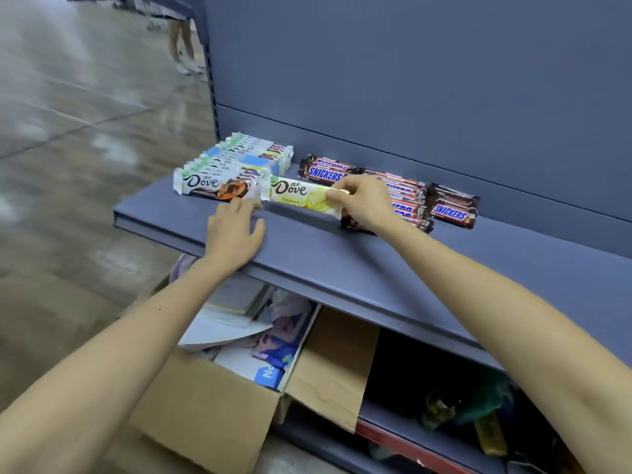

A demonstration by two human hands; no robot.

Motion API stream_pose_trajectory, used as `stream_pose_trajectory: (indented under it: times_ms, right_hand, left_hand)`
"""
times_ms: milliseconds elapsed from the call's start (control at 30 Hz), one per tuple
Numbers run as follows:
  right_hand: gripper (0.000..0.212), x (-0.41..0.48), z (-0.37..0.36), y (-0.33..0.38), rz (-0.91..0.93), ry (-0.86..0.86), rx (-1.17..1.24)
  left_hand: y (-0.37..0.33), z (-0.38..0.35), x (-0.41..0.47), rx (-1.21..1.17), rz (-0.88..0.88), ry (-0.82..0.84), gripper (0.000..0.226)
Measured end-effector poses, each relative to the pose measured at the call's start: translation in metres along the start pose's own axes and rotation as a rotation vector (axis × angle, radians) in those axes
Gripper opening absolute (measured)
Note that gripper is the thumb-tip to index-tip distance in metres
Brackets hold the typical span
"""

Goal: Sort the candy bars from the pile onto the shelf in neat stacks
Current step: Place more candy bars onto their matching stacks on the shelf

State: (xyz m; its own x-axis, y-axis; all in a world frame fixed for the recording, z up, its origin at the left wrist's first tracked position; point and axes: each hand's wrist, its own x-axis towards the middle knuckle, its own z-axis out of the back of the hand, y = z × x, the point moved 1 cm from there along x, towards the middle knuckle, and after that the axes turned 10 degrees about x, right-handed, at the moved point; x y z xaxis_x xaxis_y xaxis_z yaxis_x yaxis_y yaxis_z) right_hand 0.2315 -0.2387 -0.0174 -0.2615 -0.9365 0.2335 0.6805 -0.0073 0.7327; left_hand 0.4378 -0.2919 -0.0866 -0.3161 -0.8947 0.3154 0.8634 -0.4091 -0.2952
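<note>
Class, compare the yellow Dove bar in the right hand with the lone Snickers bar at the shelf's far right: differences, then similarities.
The yellow Dove bar is white and yellow; the lone Snickers bar is dark brown with a blue logo. The right hand pinches the Dove bar's end; the Snickers bar lies untouched on the shelf. Both are wrapped, logo up.

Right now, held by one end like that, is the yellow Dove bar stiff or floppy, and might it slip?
Probably stiff: the yellow Dove bar runs straight above the shelf though the right hand pinches only its end. Likely light, since a mere pinch seems to carry it. Its glossy wrapper may be somewhat slippery.
</note>
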Motion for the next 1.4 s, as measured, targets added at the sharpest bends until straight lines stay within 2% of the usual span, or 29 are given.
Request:
stream_pose_trajectory:
  times_ms: [300, 433, 533, 633, 1067, 1300, 1400]
  right_hand:
    - [0.019, 0.036, -0.072, 0.034, 0.033, 0.072, -0.022]
    - [0.023, 0.05, -0.096, 0.045, 0.063, 0.146, -0.108]
    - [0.021, 0.056, -0.11, 0.05, 0.081, 0.178, -0.185]
    - [0.022, 0.061, -0.119, 0.058, 0.116, 0.181, -0.257]
    - [0.026, 0.069, -0.128, 0.058, 0.239, 0.157, -0.331]
    - [0.04, 0.062, -0.117, 0.057, 0.225, 0.149, -0.174]
    - [0.034, 0.054, -0.091, 0.047, 0.257, 0.11, -0.15]
  left_hand:
    - [0.003, -0.002, -0.008, -0.023, 0.076, -0.045, 0.038]
    - [0.004, -0.002, -0.007, -0.057, 0.073, -0.043, 0.044]
    - [0.006, -0.004, -0.007, -0.057, 0.081, -0.037, 0.032]
    - [0.005, -0.003, -0.007, -0.057, 0.084, -0.033, 0.03]
    - [0.006, -0.006, -0.006, -0.053, 0.078, -0.038, 0.03]
    - [0.005, -0.004, -0.006, -0.024, 0.065, -0.015, 0.031]
    - [0.007, -0.002, -0.004, -0.02, 0.029, -0.017, 0.027]
